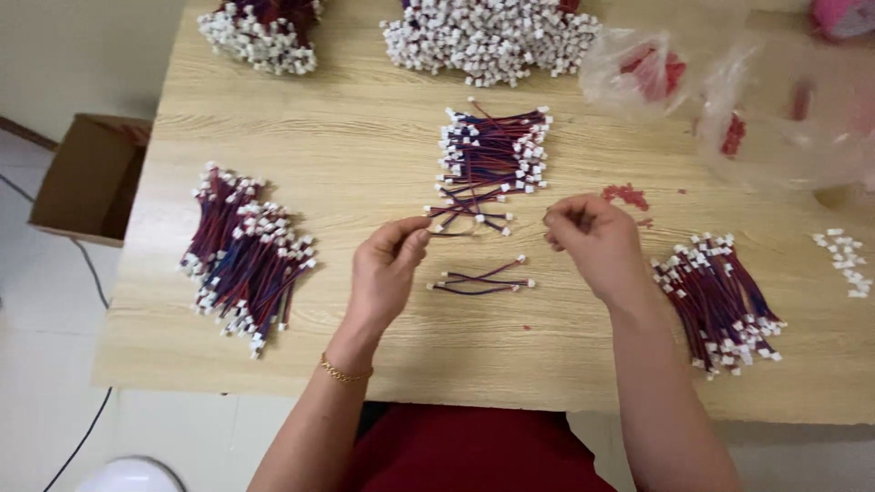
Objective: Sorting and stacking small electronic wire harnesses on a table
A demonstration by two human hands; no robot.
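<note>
My left hand [387, 273] pinches the end of a short red-and-blue wire lead [453, 217] with white connectors, at the near edge of a loose pile of such leads [492, 155] in the middle of the wooden table [365, 137]. My right hand [592, 241] is closed, fingertips pinched together just right of that pile; whether it grips a wire or a small part is hidden by the fingers. Between the hands lie a few separate leads [481, 279].
More piles of leads lie at the left [244, 260], right [720, 301], far left [260, 35] and far middle [488, 36]. Clear plastic bags with red pieces [729, 87] sit at the far right. Loose white connectors [848, 260] lie near the right edge. A cardboard box [87, 178] stands on the floor.
</note>
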